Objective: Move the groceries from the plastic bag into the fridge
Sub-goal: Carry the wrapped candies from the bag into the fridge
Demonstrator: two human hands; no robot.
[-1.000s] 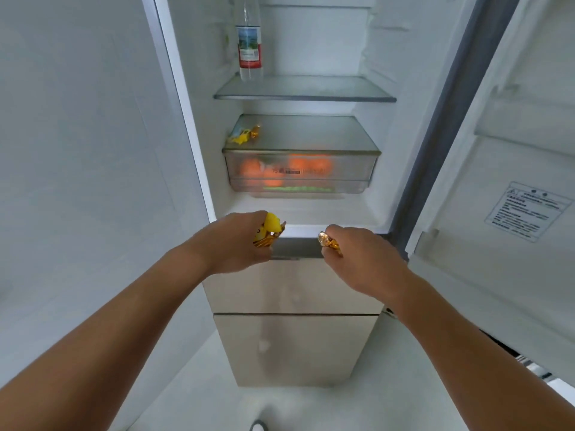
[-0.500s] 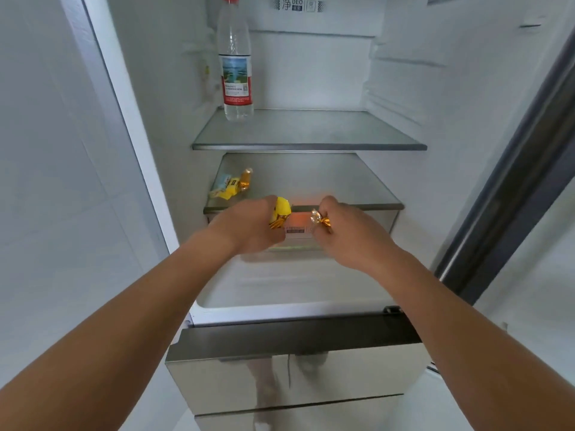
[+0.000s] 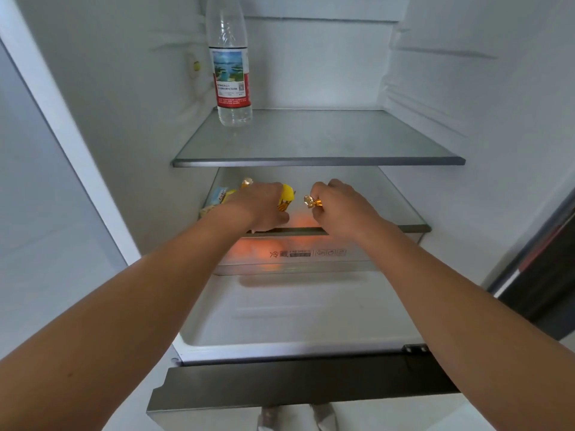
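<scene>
The head camera looks into the open fridge (image 3: pixel 137 113), with 2 bare forearms reaching in from the bottom corners. The left hand (image 3: pixel 259 209) has its fingers curled round a yellow-wrapped snack (image 3: pixel 287 194), whose gold foil end pokes out below the knuckles. The right hand (image 3: pixel 342 209) pinches a gold-foil candy (image 3: pixel 311 201) between thumb and fingertips, the other fingers curled under. The 2 hands are close together but apart, and the 2 sweets nearly face each other across the gap.

Both hands are over the front part of the lower glass shelf (image 3: pixel 392 209), in the space under the upper glass shelf (image 3: pixel 311 141). The heel of the left hand sits right at the shelf's front trim; whether it touches cannot be told.

At the left end of the lower shelf, partly hidden behind the left hand, lie some snack packets (image 3: pixel 222 195) and 1 more gold sweet (image 3: pixel 247 182). Under that shelf is the crisper drawer (image 3: pixel 326 255), closed, with a printed label strip on its front; orange fruit (image 3: pixel 249 247) glows blurred through its frosted wall.

A clear water bottle (image 3: pixel 230 66) with a red and blue label stands upright at the back left of the upper shelf.

Below the compartment, the dark top edge of the freezer drawer (image 3: pixel 311 384) runs across the view. The dark door edge (image 3: pixel 541 269) shows at right.
</scene>
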